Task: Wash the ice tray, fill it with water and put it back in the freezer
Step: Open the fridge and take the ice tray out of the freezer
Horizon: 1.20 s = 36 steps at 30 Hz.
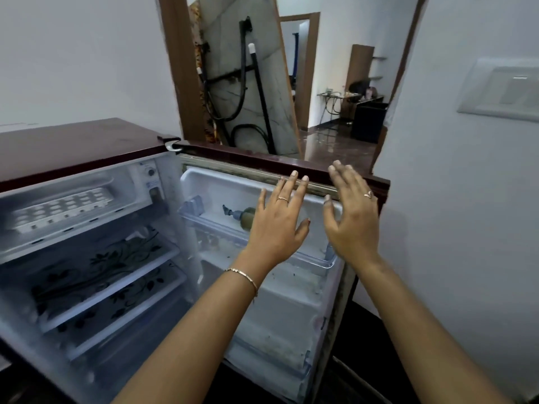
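A white ice tray (62, 209) lies flat in the freezer compartment (87, 182) at the top of the open fridge, far left. My left hand (277, 223) is spread open in front of the inside of the fridge door (262, 316), well right of the tray. Just beside it, my right hand (351, 217) is also spread open near the door's upper right edge. Neither hand holds anything, and I cannot tell whether either touches the door.
The maroon fridge top (81, 144) runs across the left. Glass shelves with a flower print (96, 266) sit below the freezer. A pump bottle (242, 215) lies in the upper door rack. A white wall with a switch plate (501, 88) stands close on the right.
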Available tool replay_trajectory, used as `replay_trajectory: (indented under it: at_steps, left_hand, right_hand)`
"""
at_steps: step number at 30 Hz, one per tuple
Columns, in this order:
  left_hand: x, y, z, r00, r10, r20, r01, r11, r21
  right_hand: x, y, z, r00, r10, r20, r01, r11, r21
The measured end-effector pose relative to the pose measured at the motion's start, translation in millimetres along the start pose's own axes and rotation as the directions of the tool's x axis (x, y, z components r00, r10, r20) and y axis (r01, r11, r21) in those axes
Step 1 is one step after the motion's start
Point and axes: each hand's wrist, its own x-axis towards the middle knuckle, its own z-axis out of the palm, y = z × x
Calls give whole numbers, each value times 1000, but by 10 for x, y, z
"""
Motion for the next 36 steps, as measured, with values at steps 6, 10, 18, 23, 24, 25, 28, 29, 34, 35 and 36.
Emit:
replay_trajectory:
  at_steps: [6, 10, 18, 23, 24, 25, 28, 29, 34, 35, 36]
  left_hand:
    - [-912, -445, -252, 910, -412, -40, 406, 907, -115]
    - [-1501, -923, -493, 776, -628, -64, 618, 777, -124]
    - [-2172, -2030, -744, 514, -858, 12, 843, 503, -190]
    - [-2138, -2754, -787, 386, -922, 21, 862, 352, -365]
    - [-2106, -2895, -817, 358, -934, 10, 859, 326, -394]
    - [-2069, -3073, -846, 336, -942, 1, 856, 305, -417]
    - [-1923, -3590, -945, 301, -954, -12, 839, 271, -473]
    - [-1877, -3740, -979, 289, -957, -16, 835, 260, -485]
    - [-1610, -4472, -1071, 256, -966, -28, 857, 240, -455]
    - [-1572, -4599, -1069, 249, -968, -25, 868, 234, -438]
    - [-1541, -4708, -1061, 243, -970, -23, 884, 231, -407]
  right_hand:
    - [-475, -722, 592, 947, -216, 238, 159, 958, 239]
    - [-687, -1123, 1038, 873, -259, 414, 95, 922, 376]
    - [-705, -1851, 2173, 679, -322, 660, -68, 867, 494]
    - [-443, -2304, 3005, 628, -258, 735, -232, 839, 493]
    - [-383, -2359, 3161, 618, -250, 746, -251, 836, 488]
    - [-314, -2421, 3337, 611, -248, 752, -258, 835, 485]
    - [-86, -2575, 3812, 582, -243, 776, -224, 870, 440]
    - [-11, -2624, 3932, 571, -244, 784, -200, 884, 422]
    - [345, -2926, 4485, 526, -263, 809, -161, 903, 398]
    - [388, -2964, 4601, 523, -257, 813, -145, 913, 382]
    - [420, -2990, 4721, 515, -249, 820, -122, 926, 358]
